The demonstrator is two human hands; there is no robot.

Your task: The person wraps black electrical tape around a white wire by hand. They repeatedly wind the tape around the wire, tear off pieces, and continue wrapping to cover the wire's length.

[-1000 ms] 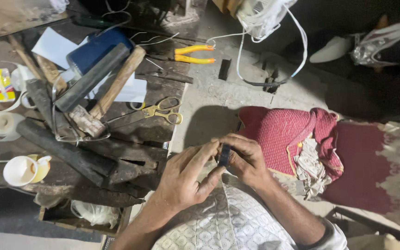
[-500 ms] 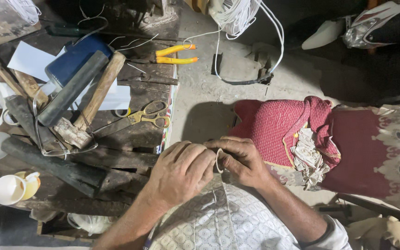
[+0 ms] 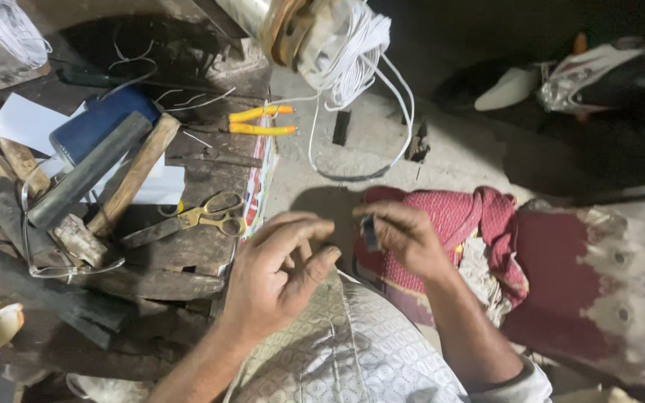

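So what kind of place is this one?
Most likely a small, informal repair workshop worked from the floor. A worn wooden board holds a hammer, scissors and yellow-handled pliers, and a coil of white cable hangs above.

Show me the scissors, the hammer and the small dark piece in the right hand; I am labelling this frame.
scissors (image 3: 201,218): head view, near the pivot, just ahead of the handle loops.
hammer (image 3: 134,176): head view, middle of the wooden handle.
small dark piece (image 3: 369,231): head view, the part showing between the fingertips of the right hand (image 3: 404,237).
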